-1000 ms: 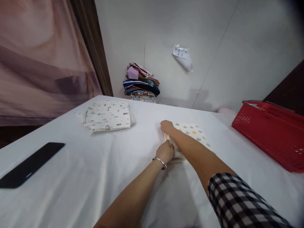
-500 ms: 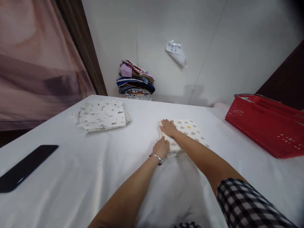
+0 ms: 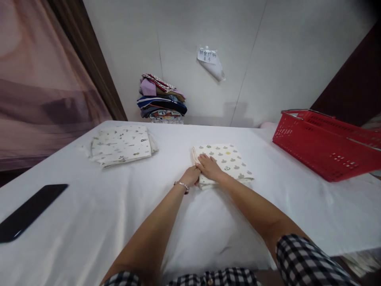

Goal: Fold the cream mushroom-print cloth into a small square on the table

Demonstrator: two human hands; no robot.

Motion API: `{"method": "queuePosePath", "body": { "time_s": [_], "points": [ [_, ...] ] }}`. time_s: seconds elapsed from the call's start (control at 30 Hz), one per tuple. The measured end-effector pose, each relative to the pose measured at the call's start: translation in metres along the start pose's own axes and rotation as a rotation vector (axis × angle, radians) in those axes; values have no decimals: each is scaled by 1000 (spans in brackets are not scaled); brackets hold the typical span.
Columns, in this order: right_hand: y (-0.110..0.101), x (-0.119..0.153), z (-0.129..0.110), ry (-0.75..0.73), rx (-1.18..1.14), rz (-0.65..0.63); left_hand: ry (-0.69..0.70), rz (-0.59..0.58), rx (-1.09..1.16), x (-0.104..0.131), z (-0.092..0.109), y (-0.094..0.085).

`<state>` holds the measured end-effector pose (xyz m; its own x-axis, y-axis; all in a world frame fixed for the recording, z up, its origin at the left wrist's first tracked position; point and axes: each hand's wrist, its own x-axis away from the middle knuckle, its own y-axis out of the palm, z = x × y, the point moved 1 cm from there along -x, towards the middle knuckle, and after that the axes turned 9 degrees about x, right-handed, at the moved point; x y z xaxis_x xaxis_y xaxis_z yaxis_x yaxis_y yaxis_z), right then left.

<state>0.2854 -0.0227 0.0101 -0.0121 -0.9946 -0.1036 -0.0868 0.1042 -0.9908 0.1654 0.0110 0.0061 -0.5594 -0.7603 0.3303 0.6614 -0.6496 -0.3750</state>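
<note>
A folded white cloth (image 3: 229, 163) with grey and a few coloured motifs lies on the white-covered table (image 3: 143, 222) in front of me. My right hand (image 3: 210, 167) rests flat on its left part, fingers stretched out. At the near left edge of the cloth, my left hand (image 3: 191, 176) has its fingers closed on the edge; the fingertips are partly hidden. A bracelet (image 3: 182, 185) circles my left wrist. Farther left lies another folded white cloth (image 3: 122, 145) with small grey prints, its layers uneven at the sides.
A red plastic basket (image 3: 321, 147) stands at the right. A black phone-like slab (image 3: 32, 210) lies at the left. Behind the table's far edge is a stack of folded clothes (image 3: 162, 99). A paper note (image 3: 208, 57) hangs on the wall, and a pink curtain (image 3: 44, 79) is at the left.
My right hand has slid towards me along the cloth, baring its far left corner. My left hand remains at the near left edge. The view has shifted slightly right.
</note>
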Motion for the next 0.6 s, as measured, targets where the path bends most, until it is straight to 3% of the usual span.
{"method": "queuePosePath", "body": {
  "time_s": [0.1,0.27,0.4,0.6],
  "points": [
    [2,1,-2,15,-7,5,-34,19,50,-2,-4,-14],
    [-8,12,-10,3,14,-24,52,234,125,-9,-15,-34],
    [-5,39,-23,12,60,25,182,329,166,-14,-19,-28],
    [3,65,-25,-27,56,80,264,354,170,-19,-23,-11]
  ]
}}
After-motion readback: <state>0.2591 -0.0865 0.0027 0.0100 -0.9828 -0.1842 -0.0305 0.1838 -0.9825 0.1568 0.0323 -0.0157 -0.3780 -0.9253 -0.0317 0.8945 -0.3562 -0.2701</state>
